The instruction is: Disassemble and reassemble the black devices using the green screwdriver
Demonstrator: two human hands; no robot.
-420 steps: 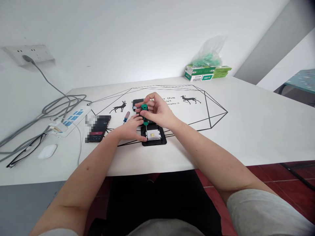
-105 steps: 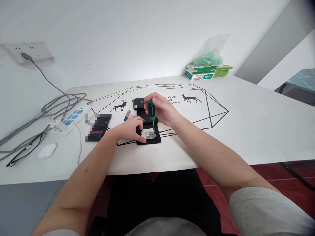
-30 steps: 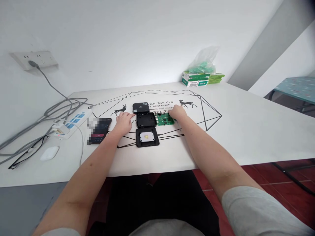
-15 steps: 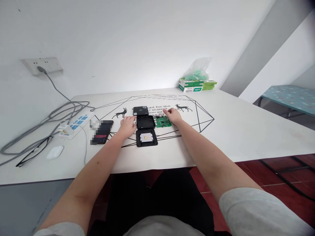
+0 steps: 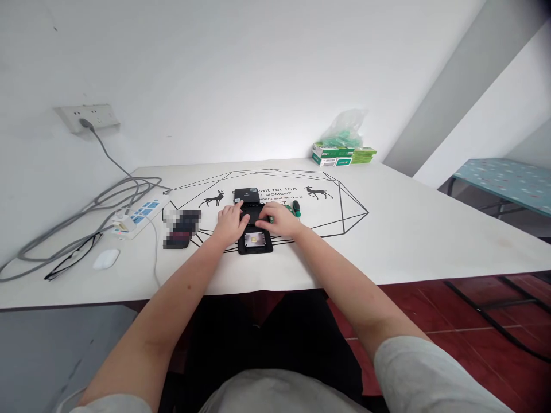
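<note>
Head view: left hand [image 5: 230, 225] and right hand [image 5: 279, 220] flank the middle black casing [image 5: 253, 211]; whether either grips it, I cannot tell.

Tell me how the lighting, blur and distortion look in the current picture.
In the head view, light is even and shadows on the tabletop soft; square blocks mask part of the phone; print on the black box by the left hand is too small to read; the top right corner darkens, and wide-angle stretch seems to enlarge the sleeves.
</note>
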